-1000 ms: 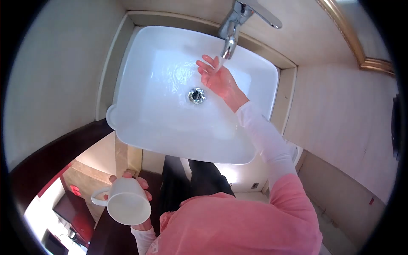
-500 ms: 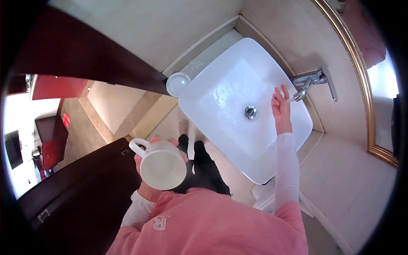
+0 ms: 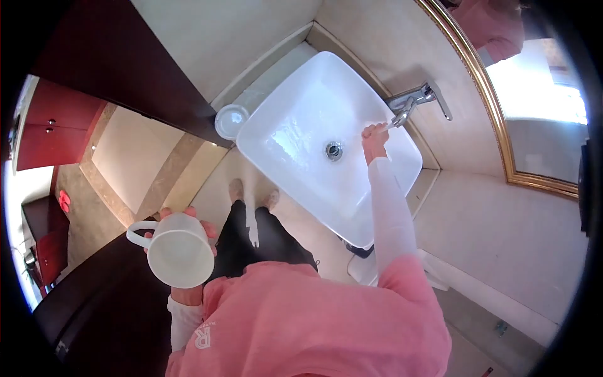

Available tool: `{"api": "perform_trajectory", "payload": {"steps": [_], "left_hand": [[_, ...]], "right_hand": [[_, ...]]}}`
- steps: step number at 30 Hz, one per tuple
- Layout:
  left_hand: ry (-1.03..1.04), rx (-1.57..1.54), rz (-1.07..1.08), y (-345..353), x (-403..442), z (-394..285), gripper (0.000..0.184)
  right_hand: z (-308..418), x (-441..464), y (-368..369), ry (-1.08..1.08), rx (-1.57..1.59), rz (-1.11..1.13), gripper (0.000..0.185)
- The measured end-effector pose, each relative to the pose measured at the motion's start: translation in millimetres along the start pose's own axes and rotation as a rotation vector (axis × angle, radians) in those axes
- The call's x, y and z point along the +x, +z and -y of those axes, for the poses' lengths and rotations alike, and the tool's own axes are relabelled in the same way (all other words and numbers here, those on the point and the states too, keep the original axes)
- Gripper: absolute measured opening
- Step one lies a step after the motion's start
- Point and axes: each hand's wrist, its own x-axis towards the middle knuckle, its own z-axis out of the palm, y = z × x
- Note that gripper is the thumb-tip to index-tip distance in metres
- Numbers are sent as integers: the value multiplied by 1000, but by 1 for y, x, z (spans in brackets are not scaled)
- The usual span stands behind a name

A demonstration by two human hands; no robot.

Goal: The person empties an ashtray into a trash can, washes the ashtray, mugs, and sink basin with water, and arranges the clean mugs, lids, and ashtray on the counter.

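My left hand (image 3: 209, 230) is wrapped round a white mug (image 3: 181, 259), whose handle points left and whose open top faces the camera. Over the white sink (image 3: 301, 182), my right hand (image 3: 375, 139) is at the mouth of the chrome faucet (image 3: 411, 107), with its fingers curled together under the water. Whether anything is inside those fingers cannot be seen. A metal drain (image 3: 333, 151) lies in the basin, left of my right hand.
A small white dish (image 3: 231, 122) stands at the sink's left corner. A gold-framed mirror (image 3: 487, 94) hangs on the wall at the right. The dark door (image 3: 119, 308) is at the lower left, beside my left arm. Red cabinets (image 3: 59, 125) show beyond the doorway.
The view has turned and shifted, showing more of the mirror and doorway. The fingers of my right hand, spread before, have curled in at the faucet. My left hand still holds the mug.
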Motion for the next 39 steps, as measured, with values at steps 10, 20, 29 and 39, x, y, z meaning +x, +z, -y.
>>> {"api": "perform_trajectory", "payload": {"steps": [10, 20, 29, 39], "left_hand": [[53, -70, 70, 1, -16, -51, 48], [125, 5, 248, -1, -20, -102, 50], [140, 21, 70, 1, -40, -147, 53], [284, 55, -245, -25, -43, -181, 52]], "right_hand": [[-12, -15, 17, -381, -481, -106, 31], [7, -59, -15, 79, -256, -13, 24], [-15, -50, 21, -86, -33, -18, 24], [-89, -174, 211, -898, -1201, 943, 16]]}}
